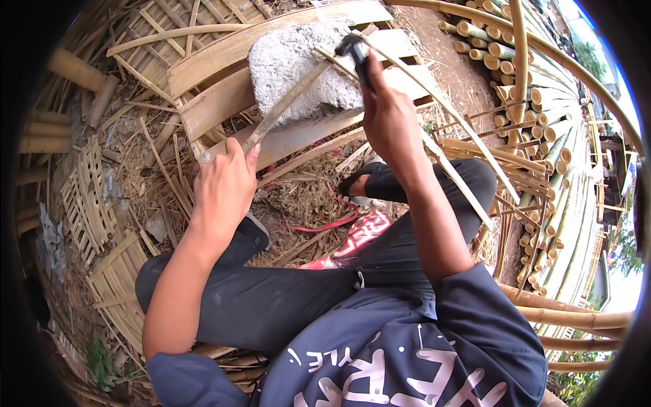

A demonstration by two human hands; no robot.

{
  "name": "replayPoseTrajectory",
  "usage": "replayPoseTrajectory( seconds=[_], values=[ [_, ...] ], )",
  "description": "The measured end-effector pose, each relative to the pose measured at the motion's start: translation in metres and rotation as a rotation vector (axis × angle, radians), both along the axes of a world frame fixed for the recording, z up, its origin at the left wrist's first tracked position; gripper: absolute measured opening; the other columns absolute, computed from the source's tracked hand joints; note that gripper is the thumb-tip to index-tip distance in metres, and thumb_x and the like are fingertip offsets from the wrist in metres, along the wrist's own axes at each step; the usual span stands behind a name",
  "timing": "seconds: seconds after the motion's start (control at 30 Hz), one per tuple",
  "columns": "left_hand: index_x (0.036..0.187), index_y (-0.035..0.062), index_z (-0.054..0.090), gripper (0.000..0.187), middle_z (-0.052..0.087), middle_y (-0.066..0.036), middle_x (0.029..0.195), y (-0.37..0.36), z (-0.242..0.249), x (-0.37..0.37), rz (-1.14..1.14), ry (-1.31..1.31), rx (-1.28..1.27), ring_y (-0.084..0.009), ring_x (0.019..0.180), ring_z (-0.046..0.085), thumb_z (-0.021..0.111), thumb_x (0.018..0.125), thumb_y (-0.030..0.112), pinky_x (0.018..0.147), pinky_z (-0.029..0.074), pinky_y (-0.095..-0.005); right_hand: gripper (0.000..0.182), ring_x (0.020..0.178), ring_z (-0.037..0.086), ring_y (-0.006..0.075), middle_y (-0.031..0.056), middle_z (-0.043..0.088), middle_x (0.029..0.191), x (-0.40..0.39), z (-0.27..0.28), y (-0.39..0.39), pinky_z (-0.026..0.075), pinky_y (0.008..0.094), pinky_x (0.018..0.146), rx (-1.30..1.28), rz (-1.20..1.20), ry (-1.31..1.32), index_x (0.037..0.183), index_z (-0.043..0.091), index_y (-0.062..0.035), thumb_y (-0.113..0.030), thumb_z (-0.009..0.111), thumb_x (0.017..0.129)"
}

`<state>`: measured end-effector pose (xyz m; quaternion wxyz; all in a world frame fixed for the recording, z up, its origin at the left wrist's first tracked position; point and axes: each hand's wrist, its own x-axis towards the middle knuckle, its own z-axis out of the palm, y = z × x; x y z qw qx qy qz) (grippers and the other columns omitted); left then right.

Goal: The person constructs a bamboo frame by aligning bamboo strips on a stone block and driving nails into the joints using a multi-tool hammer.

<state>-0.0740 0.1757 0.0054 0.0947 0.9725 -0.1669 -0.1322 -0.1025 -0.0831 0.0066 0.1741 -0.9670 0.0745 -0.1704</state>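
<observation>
My left hand (226, 178) is closed round the lower end of a flat, tan-grey bamboo strip (288, 104). The strip slants up and right across a rough grey stone block (298, 60). A black-headed hammer (351, 47) is in my right hand (393, 122), the fingers wrapped round its dark handle. Its head is over the block, close to the strip's far end. Thin pale bamboo slats (444, 102) run past my right hand toward my knee. Under the block lie wide bamboo boards (213, 102).
Stacked bamboo poles (542, 129) fill the right side. Woven bamboo panels (88, 193) lie at the left. Shavings and a red ribbon (329, 227) cover the ground between my legs, beside a red and white patterned bag (366, 234). A curved pole (576, 57) arches at the upper right.
</observation>
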Motion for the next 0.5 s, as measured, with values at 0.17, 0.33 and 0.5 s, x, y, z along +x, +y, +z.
replayPoseTrajectory(
  seconds=[0.17,0.33,0.5],
  values=[
    [0.102,-0.0056,0.051,0.042,0.066,-0.032,0.079,0.0,-0.005,0.0,-0.031,-0.022,-0.031,-0.0485,0.082,0.068,0.042,0.106,0.035,0.068,0.056,-0.0551,0.051,0.063,0.064,0.0148,0.011,0.066,0.076,0.003,0.026,0.002,0.052,0.0321,0.058,0.213,-0.007,-0.361,0.152,0.039,-0.0105,-0.017,0.052,0.103],
    [0.1,-0.0052,0.052,0.042,0.067,-0.03,0.078,-0.001,-0.007,0.0,-0.028,-0.043,-0.031,-0.0458,0.08,0.069,0.043,0.106,0.036,0.066,0.058,-0.0528,0.054,0.078,0.067,0.047,0.0322,0.066,0.085,0.011,0.012,0.003,0.05,0.0527,0.065,0.1,0.003,-0.124,0.15,0.036,-0.0043,-0.009,0.05,0.098],
    [0.097,-0.004,0.053,0.042,0.069,-0.026,0.076,0.0,-0.009,-0.003,-0.069,-0.077,-0.012,-0.0416,0.079,0.072,0.045,0.105,0.037,0.065,0.061,-0.048,0.053,0.061,0.051,0.0087,0.0043,0.058,0.074,-0.002,0.032,0.01,0.046,0.0279,0.054,0.437,-0.03,-0.478,0.156,0.033,-0.0162,-0.016,0.047,0.105]
  ],
)
